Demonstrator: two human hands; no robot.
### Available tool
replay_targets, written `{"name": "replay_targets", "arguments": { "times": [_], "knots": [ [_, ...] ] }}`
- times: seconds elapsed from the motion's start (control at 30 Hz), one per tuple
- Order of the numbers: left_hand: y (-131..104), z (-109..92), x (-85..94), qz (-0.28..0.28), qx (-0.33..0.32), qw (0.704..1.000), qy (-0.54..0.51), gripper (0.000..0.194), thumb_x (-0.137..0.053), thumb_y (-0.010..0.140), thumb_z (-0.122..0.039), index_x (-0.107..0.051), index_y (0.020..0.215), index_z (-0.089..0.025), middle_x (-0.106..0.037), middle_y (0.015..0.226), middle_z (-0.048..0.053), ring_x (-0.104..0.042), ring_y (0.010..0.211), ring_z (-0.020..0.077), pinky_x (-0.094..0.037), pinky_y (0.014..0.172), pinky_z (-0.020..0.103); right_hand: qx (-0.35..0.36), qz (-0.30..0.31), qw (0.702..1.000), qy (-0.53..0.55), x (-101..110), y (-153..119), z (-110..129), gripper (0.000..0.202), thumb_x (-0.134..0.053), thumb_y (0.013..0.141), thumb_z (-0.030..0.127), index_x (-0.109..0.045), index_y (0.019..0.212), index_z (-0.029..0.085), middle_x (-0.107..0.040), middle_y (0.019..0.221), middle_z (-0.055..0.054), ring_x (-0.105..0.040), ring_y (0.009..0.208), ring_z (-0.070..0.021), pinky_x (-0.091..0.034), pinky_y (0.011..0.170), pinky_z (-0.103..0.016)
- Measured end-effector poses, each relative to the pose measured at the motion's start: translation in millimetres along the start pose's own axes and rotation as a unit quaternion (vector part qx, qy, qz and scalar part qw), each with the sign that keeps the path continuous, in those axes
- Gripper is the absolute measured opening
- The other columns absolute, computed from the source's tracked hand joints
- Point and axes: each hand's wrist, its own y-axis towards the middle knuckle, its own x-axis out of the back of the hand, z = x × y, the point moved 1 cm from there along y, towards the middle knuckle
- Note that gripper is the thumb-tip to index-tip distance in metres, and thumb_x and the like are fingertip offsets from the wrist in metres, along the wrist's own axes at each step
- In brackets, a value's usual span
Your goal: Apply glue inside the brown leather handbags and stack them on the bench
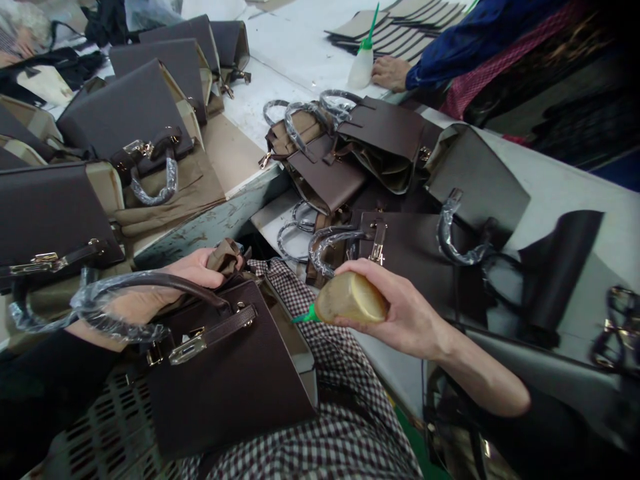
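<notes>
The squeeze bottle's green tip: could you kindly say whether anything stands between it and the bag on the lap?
Nothing visible does: the green tip points at the side of the bag; whether they touch, I cannot tell.

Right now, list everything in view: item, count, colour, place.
Lap bag: one, dark brown, tilted on the lap
Lining: one bunch, brown, at the lap bag's far side
Held bottle: one, yellowish, green nozzle, beside the lap bag
Second bottle: one, whitish, green nozzle, far table
Left-side bags: at least six, dark, in rows
Centre-right bags: several overlapping, brown to grey
Flat panels: many, pale, dark-edged, far table
Far table: one, white, top centre
Checked cloth: one, dark and white, over the lap
Slotted crate: one, greyish, lower left
Co-worker's hand: one, blue sleeve, by the second bottle
Left hand: one, bare, gripping lining
Right hand: one, bare, around held bottle
</notes>
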Motion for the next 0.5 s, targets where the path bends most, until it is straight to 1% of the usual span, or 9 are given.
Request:
{"name": "replay_targets", "arguments": {
  "times": [0.13,0.3,0.5],
  "knots": [
    [0.5,1.0,1.3,0.001,0.011,1.0,-0.008,0.038,-0.069,0.065,-0.02,-0.063,0.102,-0.014,-0.067,0.087,-0.002,-0.06,0.082,0.0171,-0.047,0.075,0.025,-0.002,0.022,1.0,0.006,-0.8,-6.7,-0.8,0.058,-0.082,0.087,0.051,-0.054,0.13,0.025,-0.07,0.12,-0.011,-0.071,0.1,-0.0274,-0.06,0.088,-0.041],
    [1.2,-2.1,0.0,0.009,0.011,1.0,-0.015,0.036,-0.069,0.066,-0.02,-0.062,0.101,-0.015,-0.067,0.085,-0.003,-0.061,0.078,0.0161,-0.046,0.07,0.023,0.004,0.048,0.999,0.024,-3.1,-14.1,-1.0,0.054,-0.081,0.088,0.048,-0.054,0.129,0.026,-0.069,0.117,-0.009,-0.07,0.097,-0.0249,-0.059,0.084,-0.036],
    [-2.1,-5.8,-6.2,0.003,0.011,1.0,-0.029,0.037,-0.072,0.065,-0.021,-0.063,0.101,-0.015,-0.066,0.082,-0.003,-0.059,0.075,0.015,-0.044,0.067,0.022,0.0,0.081,0.996,0.026,-3.8,-23.7,-3.6,0.056,-0.082,0.088,0.046,-0.052,0.13,0.025,-0.068,0.116,-0.008,-0.068,0.096,-0.0241,-0.058,0.084,-0.037]
  ]
}}
